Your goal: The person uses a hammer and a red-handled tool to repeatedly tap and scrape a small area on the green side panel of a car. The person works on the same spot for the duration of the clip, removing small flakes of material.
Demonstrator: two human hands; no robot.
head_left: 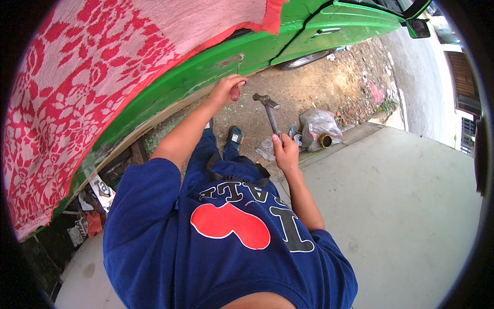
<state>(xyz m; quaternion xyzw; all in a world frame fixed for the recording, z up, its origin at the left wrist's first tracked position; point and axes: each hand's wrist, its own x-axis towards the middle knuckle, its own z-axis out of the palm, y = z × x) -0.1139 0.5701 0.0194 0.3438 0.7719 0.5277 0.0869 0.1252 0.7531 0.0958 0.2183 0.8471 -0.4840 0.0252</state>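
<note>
My left hand (225, 89) is closed round a tool with a red handle (235, 94); a short dark bit shows past my fingers, and its working end I cannot make out. The hand is beside the lower side of a green vehicle (252, 49), near a scraped, greyish patch (228, 62) in the paint. My right hand (286, 152) grips a hammer (271, 117) by the lower part of its handle. The hammer's dark metal head points away from me, to the right of my left hand and apart from it.
A red and pink floral cloth (118, 67) drapes over the vehicle. Beyond my right hand lie a plastic bag (320, 125) and an open can (325, 140) on rough ground. A pale smooth slab (391, 206) is at the right. Clutter (92, 216) sits below the cloth.
</note>
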